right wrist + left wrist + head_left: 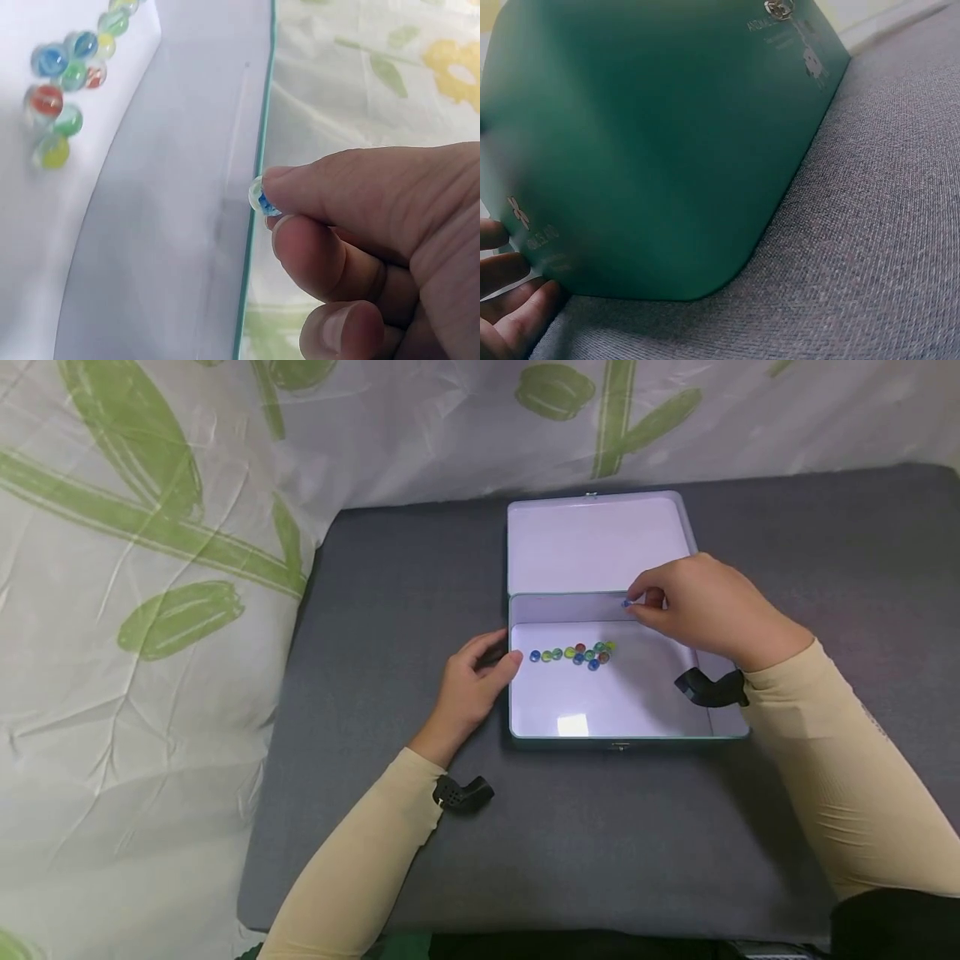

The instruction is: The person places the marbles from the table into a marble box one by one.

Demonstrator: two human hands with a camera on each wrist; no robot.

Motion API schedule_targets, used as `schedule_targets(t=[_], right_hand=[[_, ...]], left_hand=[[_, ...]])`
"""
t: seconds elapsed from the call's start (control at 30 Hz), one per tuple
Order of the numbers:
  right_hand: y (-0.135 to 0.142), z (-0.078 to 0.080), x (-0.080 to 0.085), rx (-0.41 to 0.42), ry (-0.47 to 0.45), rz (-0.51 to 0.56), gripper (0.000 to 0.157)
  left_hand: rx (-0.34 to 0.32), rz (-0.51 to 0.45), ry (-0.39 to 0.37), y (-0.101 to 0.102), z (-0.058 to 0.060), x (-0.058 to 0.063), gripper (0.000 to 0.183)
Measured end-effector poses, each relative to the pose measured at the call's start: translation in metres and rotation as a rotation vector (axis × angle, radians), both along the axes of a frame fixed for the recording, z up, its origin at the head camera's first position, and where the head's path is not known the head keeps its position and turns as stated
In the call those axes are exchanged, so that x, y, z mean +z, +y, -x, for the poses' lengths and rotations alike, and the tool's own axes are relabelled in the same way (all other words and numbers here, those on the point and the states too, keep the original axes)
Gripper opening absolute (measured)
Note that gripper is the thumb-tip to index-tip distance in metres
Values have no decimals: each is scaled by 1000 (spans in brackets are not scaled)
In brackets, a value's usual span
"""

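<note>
A metal tin box point(645, 710), white inside and green outside, lies with its lid point(592, 543) folded back. Several glass marbles point(589, 655) in blue, green, yellow and red form a loose cluster on its floor. My right hand point(708, 606) pinches one clear and blue marble point(261, 198) between thumb and index finger, at the box's far wall near the rim. At the left side, my left hand point(474, 681) rests against the box, its fingertips touching the green outer wall point(667, 172) low down, near the table.
A dark grey cloth-covered table point(390, 677) carries the box. White sheeting with green leaf patterns point(450, 427) hangs behind it and along the left. Black wrist cameras point(463, 794) sit on both sleeves.
</note>
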State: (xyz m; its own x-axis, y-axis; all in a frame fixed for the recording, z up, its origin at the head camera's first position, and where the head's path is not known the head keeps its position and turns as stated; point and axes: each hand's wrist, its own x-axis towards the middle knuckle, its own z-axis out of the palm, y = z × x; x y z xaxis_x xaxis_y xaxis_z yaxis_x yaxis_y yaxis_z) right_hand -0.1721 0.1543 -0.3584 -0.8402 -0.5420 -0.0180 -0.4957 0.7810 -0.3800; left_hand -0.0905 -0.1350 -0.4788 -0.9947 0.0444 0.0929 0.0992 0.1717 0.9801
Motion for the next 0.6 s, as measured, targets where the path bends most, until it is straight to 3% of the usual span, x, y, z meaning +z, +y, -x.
schedule_targets(t=[0.6], right_hand=[[-21, -5, -5, 93, -20, 22, 10]], left_hand=[[-10, 6, -30, 4, -1, 2, 56]])
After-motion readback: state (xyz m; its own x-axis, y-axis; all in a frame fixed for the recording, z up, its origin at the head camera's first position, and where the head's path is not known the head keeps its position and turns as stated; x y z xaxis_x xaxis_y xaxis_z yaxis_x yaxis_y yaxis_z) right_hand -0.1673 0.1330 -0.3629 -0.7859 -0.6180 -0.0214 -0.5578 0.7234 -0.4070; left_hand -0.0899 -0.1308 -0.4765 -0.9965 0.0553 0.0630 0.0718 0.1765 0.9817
